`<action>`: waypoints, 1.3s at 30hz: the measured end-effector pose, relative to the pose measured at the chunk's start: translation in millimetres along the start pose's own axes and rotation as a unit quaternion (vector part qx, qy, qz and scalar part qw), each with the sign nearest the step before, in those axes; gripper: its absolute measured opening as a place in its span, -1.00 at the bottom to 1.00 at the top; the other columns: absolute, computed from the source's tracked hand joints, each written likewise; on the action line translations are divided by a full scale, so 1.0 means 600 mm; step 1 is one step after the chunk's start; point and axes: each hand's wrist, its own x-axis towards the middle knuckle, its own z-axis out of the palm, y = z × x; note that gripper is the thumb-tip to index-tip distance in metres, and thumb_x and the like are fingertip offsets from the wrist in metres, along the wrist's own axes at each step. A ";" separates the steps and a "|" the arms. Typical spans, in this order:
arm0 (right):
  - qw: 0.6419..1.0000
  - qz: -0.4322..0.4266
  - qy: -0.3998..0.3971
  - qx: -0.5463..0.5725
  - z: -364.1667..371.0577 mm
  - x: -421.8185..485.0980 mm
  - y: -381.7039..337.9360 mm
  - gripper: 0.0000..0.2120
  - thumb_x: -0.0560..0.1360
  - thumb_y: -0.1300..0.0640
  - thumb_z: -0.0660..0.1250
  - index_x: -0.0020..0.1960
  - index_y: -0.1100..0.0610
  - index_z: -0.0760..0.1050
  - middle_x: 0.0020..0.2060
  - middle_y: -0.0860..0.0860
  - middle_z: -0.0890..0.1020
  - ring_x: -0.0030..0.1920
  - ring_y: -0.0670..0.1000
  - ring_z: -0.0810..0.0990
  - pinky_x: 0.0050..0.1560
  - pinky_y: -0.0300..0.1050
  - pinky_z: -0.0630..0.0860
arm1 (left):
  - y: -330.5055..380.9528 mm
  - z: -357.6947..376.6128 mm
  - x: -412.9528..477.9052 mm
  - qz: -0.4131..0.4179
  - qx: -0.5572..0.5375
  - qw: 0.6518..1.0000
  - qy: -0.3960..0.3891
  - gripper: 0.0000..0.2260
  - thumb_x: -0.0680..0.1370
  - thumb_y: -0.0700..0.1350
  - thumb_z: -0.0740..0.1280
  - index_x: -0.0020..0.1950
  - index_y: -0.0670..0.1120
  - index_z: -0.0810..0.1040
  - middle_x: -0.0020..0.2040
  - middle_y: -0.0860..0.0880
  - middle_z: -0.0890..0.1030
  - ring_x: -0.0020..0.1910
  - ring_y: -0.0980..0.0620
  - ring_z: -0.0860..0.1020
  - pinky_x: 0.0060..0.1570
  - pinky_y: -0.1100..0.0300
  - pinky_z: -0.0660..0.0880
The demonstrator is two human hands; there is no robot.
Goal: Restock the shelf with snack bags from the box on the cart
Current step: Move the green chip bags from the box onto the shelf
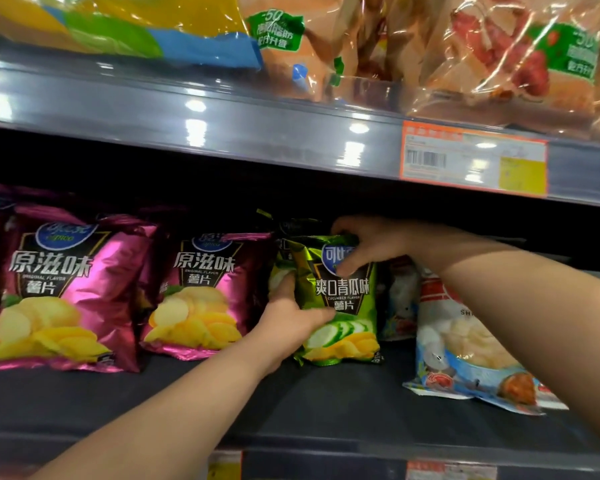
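Note:
A green cucumber-flavour chip bag [347, 306] stands upright on the dark shelf [222, 403], in the middle of the row. My left hand [288, 320] grips its lower left side, fingers tucked behind the bag. My right hand [364, 244] pinches the bag's top edge, thumb on the front. More green bags [284, 230] stand behind it in the shadow. The box and the cart are out of view.
Two magenta original-flavour chip bags [66, 292] [201, 292] stand to the left. A blue-and-white snack bag [465, 341] leans at the right. Above, another shelf edge with an orange price tag [471, 161] carries large clear bags [499, 57].

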 end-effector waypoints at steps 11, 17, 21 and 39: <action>0.996 -0.014 0.092 -0.008 -0.060 0.010 0.028 -0.38 0.39 0.16 0.48 0.38 0.22 0.33 0.26 0.10 0.47 0.13 -0.01 0.43 -0.16 -0.36 0.35 | -0.026 -0.002 -0.062 0.059 0.431 0.891 -0.133 -0.13 0.48 0.19 0.34 0.58 0.02 -0.16 0.59 0.01 -0.17 0.57 -0.01 -0.01 0.51 0.11 0.06; 0.998 0.034 0.059 -0.013 -0.038 0.043 0.061 -0.44 0.37 0.21 0.48 0.32 0.22 0.38 0.22 0.16 0.51 0.17 0.10 0.50 0.02 -0.19 0.39 | -0.045 -0.003 -0.057 0.032 0.525 0.827 -0.200 -0.30 0.51 0.26 0.24 0.55 -0.03 0.15 0.58 -0.10 0.08 0.56 -0.07 0.02 0.51 0.10 0.05; 0.997 0.045 0.037 -0.052 -0.022 0.053 0.070 -0.45 0.40 0.25 0.45 0.34 0.22 0.37 0.24 0.17 0.50 0.22 0.15 0.49 0.10 -0.11 0.44 | -0.046 -0.002 -0.055 0.038 0.530 0.824 -0.197 -0.30 0.51 0.26 0.25 0.54 -0.03 0.16 0.58 -0.08 0.09 0.56 -0.06 0.04 0.51 0.11 0.04; 0.995 0.093 0.040 -0.024 -0.005 0.022 0.052 -0.25 0.44 0.12 0.43 0.51 0.09 0.14 0.46 0.10 0.30 0.42 0.11 0.32 0.39 -0.08 0.30 | -0.031 -0.008 -0.053 0.077 0.523 0.828 -0.190 -0.33 0.51 0.25 0.25 0.52 -0.05 0.21 0.52 -0.09 0.23 0.51 -0.05 0.18 0.47 0.11 0.14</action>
